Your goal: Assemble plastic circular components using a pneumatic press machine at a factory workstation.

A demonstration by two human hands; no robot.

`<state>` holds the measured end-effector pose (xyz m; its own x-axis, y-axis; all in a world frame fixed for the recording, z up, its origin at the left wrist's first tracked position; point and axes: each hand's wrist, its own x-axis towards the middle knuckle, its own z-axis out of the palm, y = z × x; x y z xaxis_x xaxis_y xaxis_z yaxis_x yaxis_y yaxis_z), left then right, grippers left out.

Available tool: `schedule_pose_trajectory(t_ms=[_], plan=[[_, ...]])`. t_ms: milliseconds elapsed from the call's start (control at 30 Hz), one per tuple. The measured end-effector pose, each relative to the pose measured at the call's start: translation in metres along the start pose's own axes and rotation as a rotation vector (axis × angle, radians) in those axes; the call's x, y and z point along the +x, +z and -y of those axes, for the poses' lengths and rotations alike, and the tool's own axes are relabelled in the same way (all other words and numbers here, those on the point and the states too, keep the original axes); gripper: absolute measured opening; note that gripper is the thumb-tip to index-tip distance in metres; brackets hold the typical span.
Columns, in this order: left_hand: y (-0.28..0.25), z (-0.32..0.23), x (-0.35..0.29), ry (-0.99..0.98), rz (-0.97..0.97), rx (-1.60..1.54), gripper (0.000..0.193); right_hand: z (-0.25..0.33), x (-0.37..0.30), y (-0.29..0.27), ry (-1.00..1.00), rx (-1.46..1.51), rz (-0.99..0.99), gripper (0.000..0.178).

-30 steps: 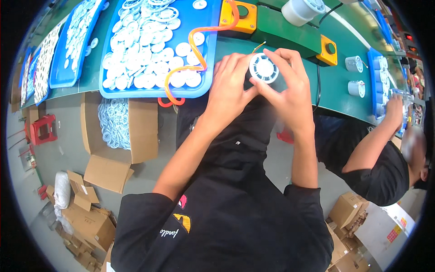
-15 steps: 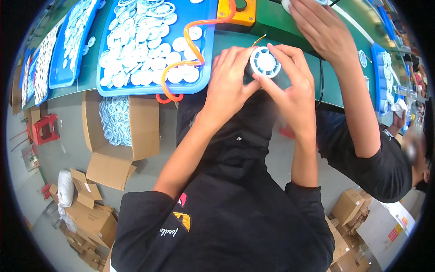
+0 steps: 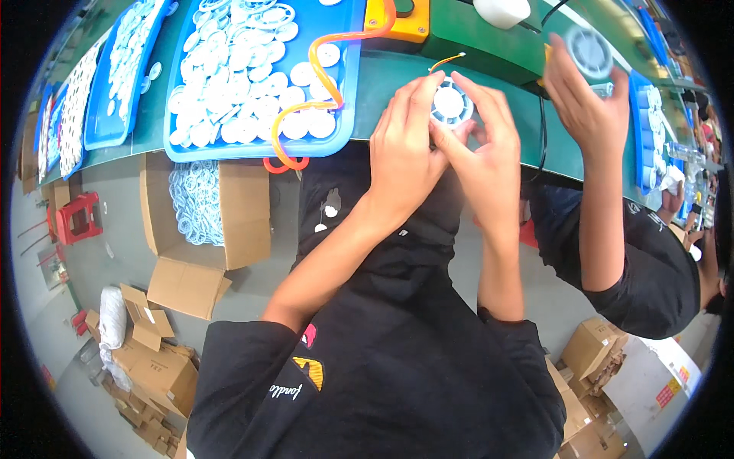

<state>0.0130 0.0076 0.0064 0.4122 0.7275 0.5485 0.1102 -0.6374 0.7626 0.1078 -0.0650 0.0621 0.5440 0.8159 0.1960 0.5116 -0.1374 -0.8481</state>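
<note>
Between both hands I hold a small round white fan-like part (image 3: 449, 102), with a plain hub and slots around it, above the near edge of the green table (image 3: 397, 76). My left hand (image 3: 403, 145) closes on its left side; the fingers and thumb of my right hand (image 3: 487, 141) grip the right and near sides. A thin yellow-and-dark wire (image 3: 446, 61) with a small pale end sticks up behind the part, and its root is hidden by my fingers. Its lower body is covered by my hands.
A blue tray (image 3: 256, 152) of pale discs lies left, crossed by an orange tube (image 3: 312, 57). Behind my hands stands a green machine (image 3: 474, 46) with a yellow block (image 3: 397, 21). At right, a co-worker's hand (image 3: 589, 107) holds a similar round part. Below left sits an open carton (image 3: 245, 206) of rings.
My left hand has shifted right and wraps closer round the part, which has turned slightly. The co-worker's hand has moved right from the white knob and lifted a round part.
</note>
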Motion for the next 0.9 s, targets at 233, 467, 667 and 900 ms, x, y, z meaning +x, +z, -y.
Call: schedule_pose_trajectory(t_ms=[233, 467, 667, 900], plan=[[-0.005, -0.013, 0.011, -0.102, 0.123, -0.116, 0.063, 0.0, -0.006, 0.006, 0.221, 0.101, -0.107, 0.059], [0.052, -0.034, 0.111, 0.314, 0.029, -0.266, 0.057, 0.017, 0.064, -0.036, -0.079, 0.089, -0.541, 0.061], [0.076, -0.007, 0.152, 0.118, 0.049, -0.253, 0.058, -0.005, 0.128, -0.041, -0.103, 0.14, -0.434, 0.054], [0.087, 0.009, 0.166, 0.227, -0.065, -0.119, 0.056, -0.02, 0.143, -0.045, 0.029, 0.232, -0.322, 0.065]])
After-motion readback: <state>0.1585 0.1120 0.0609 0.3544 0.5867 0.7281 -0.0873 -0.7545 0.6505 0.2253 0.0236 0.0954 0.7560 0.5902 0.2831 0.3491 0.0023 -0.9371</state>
